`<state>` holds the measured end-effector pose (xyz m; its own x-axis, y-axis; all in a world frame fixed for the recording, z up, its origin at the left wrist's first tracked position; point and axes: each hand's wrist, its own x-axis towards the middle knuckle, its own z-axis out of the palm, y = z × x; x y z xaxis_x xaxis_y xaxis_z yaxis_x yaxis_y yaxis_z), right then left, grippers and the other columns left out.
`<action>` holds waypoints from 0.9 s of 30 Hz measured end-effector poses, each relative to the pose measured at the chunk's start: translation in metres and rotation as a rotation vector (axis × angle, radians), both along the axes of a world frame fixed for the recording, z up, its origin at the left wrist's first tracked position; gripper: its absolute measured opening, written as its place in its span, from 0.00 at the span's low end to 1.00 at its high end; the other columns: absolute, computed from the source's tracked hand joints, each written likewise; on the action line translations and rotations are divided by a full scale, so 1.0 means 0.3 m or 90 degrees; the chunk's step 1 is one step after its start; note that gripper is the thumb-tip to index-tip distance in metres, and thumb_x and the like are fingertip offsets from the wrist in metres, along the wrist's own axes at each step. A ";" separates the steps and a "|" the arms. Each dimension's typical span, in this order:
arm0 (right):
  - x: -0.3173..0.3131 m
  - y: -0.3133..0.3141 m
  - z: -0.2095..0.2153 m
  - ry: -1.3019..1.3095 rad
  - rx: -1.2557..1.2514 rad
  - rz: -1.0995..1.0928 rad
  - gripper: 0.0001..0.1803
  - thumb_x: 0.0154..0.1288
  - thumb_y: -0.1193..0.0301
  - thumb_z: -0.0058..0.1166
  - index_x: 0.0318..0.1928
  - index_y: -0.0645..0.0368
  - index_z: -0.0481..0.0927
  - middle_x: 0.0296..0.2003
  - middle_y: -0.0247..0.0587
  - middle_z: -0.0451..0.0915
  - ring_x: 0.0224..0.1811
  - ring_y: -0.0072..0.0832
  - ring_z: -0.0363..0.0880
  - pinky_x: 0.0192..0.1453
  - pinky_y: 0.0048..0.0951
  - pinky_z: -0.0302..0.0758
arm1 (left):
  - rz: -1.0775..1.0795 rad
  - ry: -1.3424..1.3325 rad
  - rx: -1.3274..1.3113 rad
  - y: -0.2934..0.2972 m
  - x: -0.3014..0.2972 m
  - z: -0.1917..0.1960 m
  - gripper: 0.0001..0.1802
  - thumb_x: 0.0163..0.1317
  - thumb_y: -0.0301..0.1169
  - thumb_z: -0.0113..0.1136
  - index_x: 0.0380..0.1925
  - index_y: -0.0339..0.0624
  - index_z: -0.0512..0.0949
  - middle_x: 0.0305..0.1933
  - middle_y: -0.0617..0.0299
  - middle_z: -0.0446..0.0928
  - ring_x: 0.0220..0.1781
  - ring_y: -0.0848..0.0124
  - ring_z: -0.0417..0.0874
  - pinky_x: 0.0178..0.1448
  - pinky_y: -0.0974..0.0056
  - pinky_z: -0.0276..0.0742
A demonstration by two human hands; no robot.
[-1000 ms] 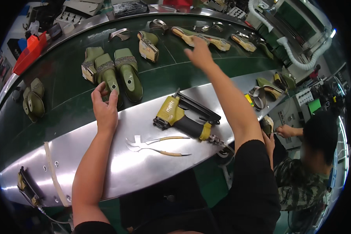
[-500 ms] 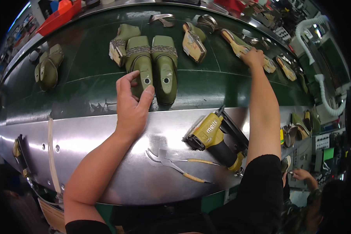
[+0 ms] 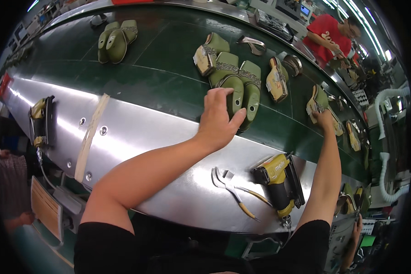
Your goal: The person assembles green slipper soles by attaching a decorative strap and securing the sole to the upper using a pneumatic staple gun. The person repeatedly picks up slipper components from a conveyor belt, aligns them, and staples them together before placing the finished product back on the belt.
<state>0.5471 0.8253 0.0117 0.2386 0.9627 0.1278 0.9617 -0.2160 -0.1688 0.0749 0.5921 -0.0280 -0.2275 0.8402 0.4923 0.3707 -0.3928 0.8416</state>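
Two olive-green square-toed shoes on lasts, a left shoe and a right shoe, lie side by side with a braided band across each. My left hand is at their heel ends, fingers and thumb spread apart around them; whether it touches them is hard to tell. Further right, my right hand is closed on the lower end of a green shoe upper with a pale, papered underside. Its fingertips are partly hidden. Another pale-soled shoe piece lies right beside that hand.
A yellow-and-black nail gun and pincers lie on the metal ledge. More shoe parts, such as a pale-soled one, and a green pair lie on the dark green belt. A person in red stands across.
The view has swung left, so the bench things appear further right. In my right hand the shoe upper now stands apart from the piece beside it. My left hand remains at the green pair.
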 end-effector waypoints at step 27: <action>-1.117 -0.844 0.256 -0.131 0.311 0.951 0.28 0.63 0.66 0.64 0.65 0.43 0.80 0.63 0.35 0.81 0.65 0.34 0.79 0.73 0.54 0.68 | -0.574 -0.096 -0.398 -0.285 -0.379 0.208 0.40 0.51 0.38 0.82 0.62 0.34 0.77 0.54 0.56 0.84 0.57 0.69 0.83 0.64 0.62 0.78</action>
<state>0.2120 0.5721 0.0885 -0.9057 0.1626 0.3916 0.2632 0.9397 0.2185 -0.0390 0.5067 0.0345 0.5709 0.8190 -0.0576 0.0391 0.0430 0.9983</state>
